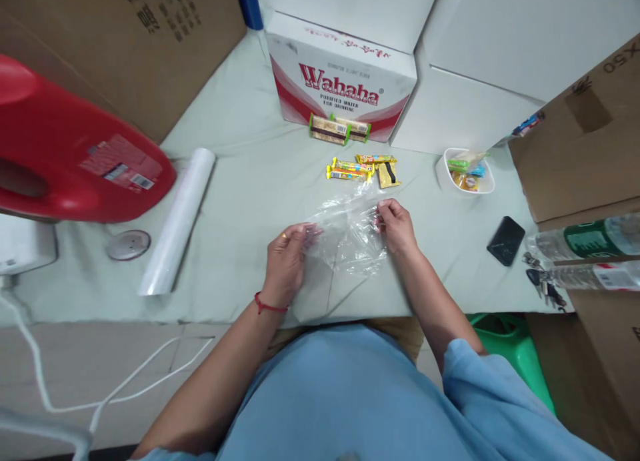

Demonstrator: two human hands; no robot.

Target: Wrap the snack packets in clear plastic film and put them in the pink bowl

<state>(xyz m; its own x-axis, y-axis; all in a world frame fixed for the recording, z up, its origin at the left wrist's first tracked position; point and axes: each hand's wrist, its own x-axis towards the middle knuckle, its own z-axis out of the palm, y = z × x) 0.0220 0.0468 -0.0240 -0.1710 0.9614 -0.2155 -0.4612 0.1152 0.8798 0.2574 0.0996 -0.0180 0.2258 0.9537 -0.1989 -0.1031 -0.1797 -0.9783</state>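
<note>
A clear plastic bag (350,237) is stretched between my two hands above the pale green tablecloth. My left hand (287,261) pinches its left edge, with some fingers behind the film. At the right edge, my right hand (397,226) grips the bag between thumb and fingers. Just beyond the bag lie several yellow snack sticks (350,174) and a small yellow packet (388,175) with a dark band. Farther back, two green-ended wrapped bars (329,130) lean against a Wahaha water carton (345,81).
A white roll (179,221), a round metallic disc (129,245) and a large red jug (75,147) are on the left. To the right are a white tub (467,187) of packets, a black phone (506,241), keys (545,289) and plastic bottles (590,239). Cardboard boxes (590,154) flank the table.
</note>
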